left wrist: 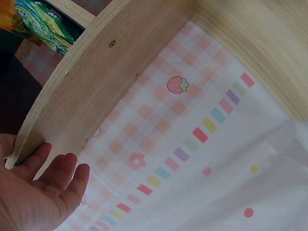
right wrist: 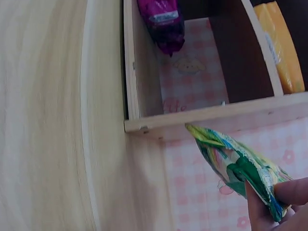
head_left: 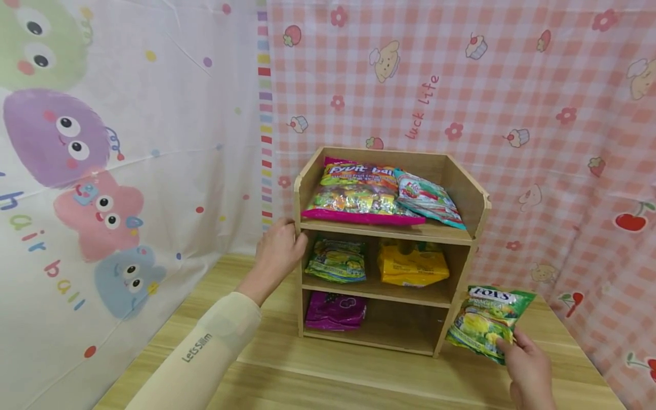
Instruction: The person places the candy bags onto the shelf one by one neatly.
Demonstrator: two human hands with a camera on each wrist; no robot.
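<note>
My left hand (head_left: 281, 246) grips the left side panel of a small wooden shelf (head_left: 369, 232), thumb on the front edge and fingers along the outer face, as the left wrist view shows. In my right hand (head_left: 530, 364) a green FOX'S candy bag (head_left: 487, 322) is pinched by its lower right corner. The bag is beside the shelf's right side, at the height of the bottom tier. From the right wrist, the candy bag (right wrist: 240, 166) appears edge-on, between thumb and fingers, just outside the side panel (right wrist: 216, 113).
On the top tier lie a large fruit candy bag (head_left: 359, 196) and a teal-and-red bag (head_left: 429, 198). The middle tier has a green bag (head_left: 336, 261) and a yellow pack (head_left: 413, 264). A purple bag (head_left: 335, 311) sits bottom left. Patterned cloths hang behind the wooden table (head_left: 287, 376).
</note>
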